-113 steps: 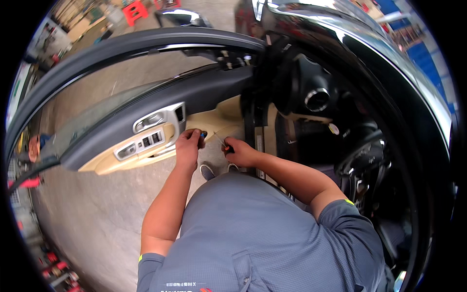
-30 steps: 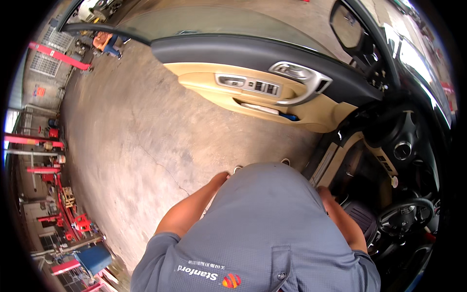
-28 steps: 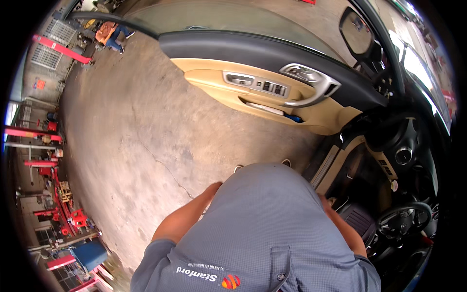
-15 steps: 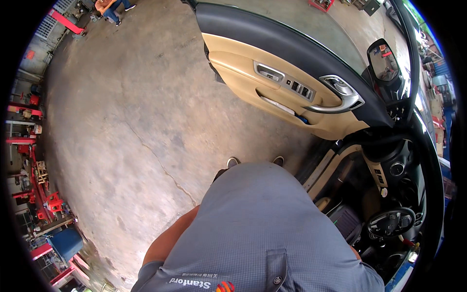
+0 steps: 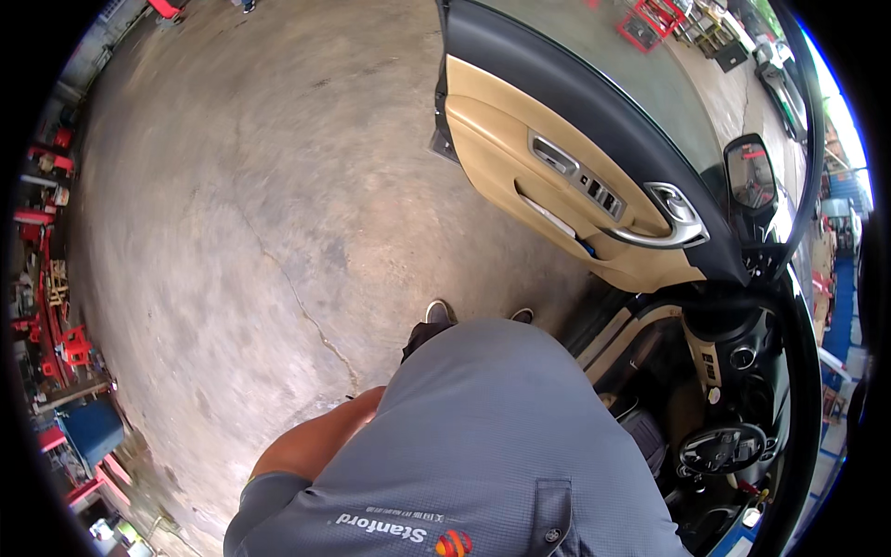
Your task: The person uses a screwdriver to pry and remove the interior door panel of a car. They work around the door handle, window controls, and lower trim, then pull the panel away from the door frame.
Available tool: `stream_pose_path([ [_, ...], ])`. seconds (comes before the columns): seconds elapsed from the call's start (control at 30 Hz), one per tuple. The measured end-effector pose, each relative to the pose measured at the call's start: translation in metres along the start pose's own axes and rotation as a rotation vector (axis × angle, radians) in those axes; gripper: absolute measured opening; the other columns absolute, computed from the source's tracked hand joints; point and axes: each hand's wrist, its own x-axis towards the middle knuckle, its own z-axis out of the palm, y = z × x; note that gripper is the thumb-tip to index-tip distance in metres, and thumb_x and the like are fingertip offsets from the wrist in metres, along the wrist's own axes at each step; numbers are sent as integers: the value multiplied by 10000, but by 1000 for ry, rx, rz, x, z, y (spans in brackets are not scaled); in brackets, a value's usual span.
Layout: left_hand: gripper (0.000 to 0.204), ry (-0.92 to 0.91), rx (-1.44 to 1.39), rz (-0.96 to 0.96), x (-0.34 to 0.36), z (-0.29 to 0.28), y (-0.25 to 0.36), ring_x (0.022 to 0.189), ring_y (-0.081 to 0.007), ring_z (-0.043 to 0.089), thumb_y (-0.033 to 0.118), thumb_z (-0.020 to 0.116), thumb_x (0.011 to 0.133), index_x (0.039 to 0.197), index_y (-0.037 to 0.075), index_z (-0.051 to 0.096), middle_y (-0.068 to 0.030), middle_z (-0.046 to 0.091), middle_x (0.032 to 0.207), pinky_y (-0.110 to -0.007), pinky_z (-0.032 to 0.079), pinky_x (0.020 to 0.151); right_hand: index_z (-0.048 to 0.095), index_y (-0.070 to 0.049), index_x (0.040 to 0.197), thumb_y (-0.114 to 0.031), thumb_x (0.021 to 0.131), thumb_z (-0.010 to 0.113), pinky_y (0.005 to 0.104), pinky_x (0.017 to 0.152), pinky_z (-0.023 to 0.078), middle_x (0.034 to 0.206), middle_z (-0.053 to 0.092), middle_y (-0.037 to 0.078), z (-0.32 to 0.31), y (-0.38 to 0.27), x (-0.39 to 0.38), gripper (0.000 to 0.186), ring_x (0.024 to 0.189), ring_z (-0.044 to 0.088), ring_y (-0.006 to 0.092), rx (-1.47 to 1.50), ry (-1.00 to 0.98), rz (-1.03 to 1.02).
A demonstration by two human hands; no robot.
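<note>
I stand beside the open car door (image 5: 585, 84), which has a tan panel with silver handle and switches (image 5: 594, 195). A white item and a small blue item sit in the door pocket (image 5: 548, 213). My left forearm (image 5: 334, 422) angles behind my grey-shirted belly, and its hand is hidden, with a small dark tip of something I cannot make out beside it. My right arm and hand are hidden by my torso. Both my shoes (image 5: 436, 311) show on the floor beyond my belly.
The car's seat (image 5: 640, 432), steering wheel (image 5: 722, 447) and sill are to my right. The side mirror (image 5: 749, 172) sticks out past the door. Red stools (image 5: 74, 348), a blue bin (image 5: 93, 429) and racks line the far left. Someone's foot shows at the top left.
My hands, at the door with small tools in the earliest frame, have dropped out of sight. My view has turned left, shifting the door rightward and most of the seated person out of frame.
</note>
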Motion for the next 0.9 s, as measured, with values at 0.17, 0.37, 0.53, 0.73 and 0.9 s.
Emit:
stream_pose_path([
  [0.17,443,-25,-37,36,-14,-2,10,1099,-261,608,285,681,853,1210,26,644,-177,660,1205,-392,469,917,627,20,1000,-144,885,633,376,627,520,829,671,117,-1,-14,2,200,713,649,214,-56,-11,-15],
  [0.37,474,-130,-289,-4,-43,11,25,1128,-255,593,276,696,850,1247,29,620,-168,657,1219,-386,461,937,629,20,996,-147,888,633,370,633,523,830,674,113,-3,-29,11,198,718,651,207,-107,-34,-20],
  [0.53,482,-258,-372,-52,-56,25,38,1134,-254,592,299,692,855,1233,8,621,-188,647,1225,-381,459,934,631,19,992,-150,890,634,364,637,525,831,677,110,-8,-37,41,197,721,653,201,-177,-66,-19],
  [0.73,502,-302,-214,28,-20,1,52,1136,-294,611,361,682,842,1202,14,639,-226,654,1186,-390,453,946,633,18,988,-153,893,635,358,643,528,832,680,106,-13,-37,121,196,726,656,194,-280,-86,-4],
  [0.9,614,-451,-6,129,103,-3,-18,1166,-358,593,501,668,794,1191,33,649,-236,629,1232,-436,451,965,635,17,985,-156,896,635,353,648,530,833,683,103,-24,-28,217,195,730,658,189,-333,-66,6],
])
